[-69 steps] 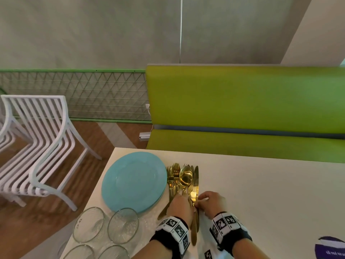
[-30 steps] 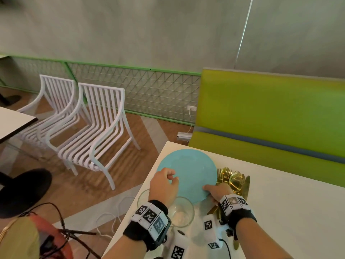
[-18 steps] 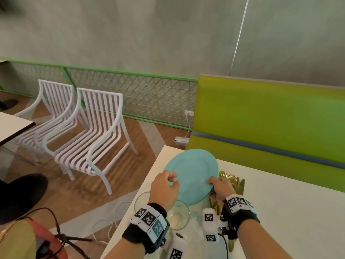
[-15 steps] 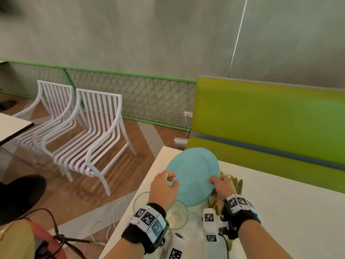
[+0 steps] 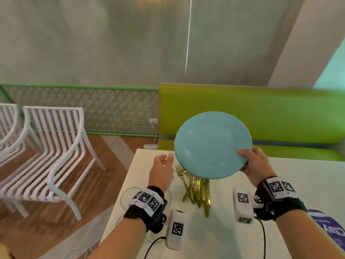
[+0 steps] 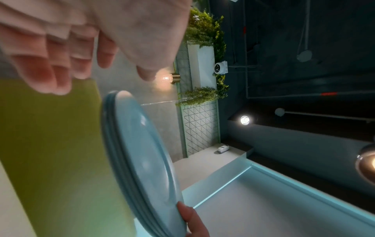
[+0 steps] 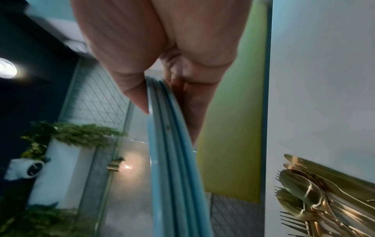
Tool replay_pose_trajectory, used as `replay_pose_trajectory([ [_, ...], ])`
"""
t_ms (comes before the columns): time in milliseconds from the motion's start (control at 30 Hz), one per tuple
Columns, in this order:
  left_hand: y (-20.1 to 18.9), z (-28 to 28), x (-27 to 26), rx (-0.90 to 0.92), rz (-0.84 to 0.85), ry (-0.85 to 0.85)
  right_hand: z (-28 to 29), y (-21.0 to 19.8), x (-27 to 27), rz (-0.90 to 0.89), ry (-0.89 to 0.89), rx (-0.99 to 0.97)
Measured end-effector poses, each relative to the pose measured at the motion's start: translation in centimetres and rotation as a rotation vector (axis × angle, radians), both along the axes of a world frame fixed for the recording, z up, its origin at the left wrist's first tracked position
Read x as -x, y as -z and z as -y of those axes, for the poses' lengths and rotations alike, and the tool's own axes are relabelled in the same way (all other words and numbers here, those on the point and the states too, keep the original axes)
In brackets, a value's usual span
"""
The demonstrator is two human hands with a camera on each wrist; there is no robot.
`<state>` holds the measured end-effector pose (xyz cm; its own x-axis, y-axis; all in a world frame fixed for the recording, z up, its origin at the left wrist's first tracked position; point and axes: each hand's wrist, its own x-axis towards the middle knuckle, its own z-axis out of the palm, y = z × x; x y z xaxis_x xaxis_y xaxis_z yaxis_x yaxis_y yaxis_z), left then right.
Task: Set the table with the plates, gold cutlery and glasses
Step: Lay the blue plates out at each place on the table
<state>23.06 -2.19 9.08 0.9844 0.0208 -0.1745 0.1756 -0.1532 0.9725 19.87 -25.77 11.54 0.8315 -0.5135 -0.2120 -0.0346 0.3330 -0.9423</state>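
A stack of light blue plates hangs tilted in the air above the white table. My right hand pinches its right rim, thumb on the top face and fingers underneath; the right wrist view shows several plate edges in that grip. My left hand floats just left of the stack, fingers relaxed and off it, holding nothing. The stack shows edge-on there. A pile of gold cutlery lies on the table under the plates, also. Clear glasses stand partly hidden behind my left wrist.
A green bench runs along the far side of the table. Two white slatted chairs stand on the wooden floor to the left. A purple-and-white label lies at the table's right front. Cables trail from my wrist cameras.
The plate stack has risen off the table and moved right, tilting toward me in my right hand. My left hand has let go of its rim. The view has swung right.
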Motion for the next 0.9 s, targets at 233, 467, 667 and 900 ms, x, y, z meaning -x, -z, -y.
replay_pose_trajectory([
  [233,-1.8,1.4,5.9,0.511,-0.257,0.285,-1.6,-1.9,11.8,0.03,0.027,0.049],
  [467,-0.7,2.4,12.7,0.566,-0.45,0.467,-4.6,-0.9,23.9,-0.019,0.212,0.066],
  [667,0.1,3.6,17.8,0.507,-0.493,0.615,-4.9,0.3,31.1,-0.093,0.396,0.063],
  [900,0.7,6.1,19.3,0.461,-0.508,0.598,-2.7,0.3,34.0,-0.174,0.512,0.078],
])
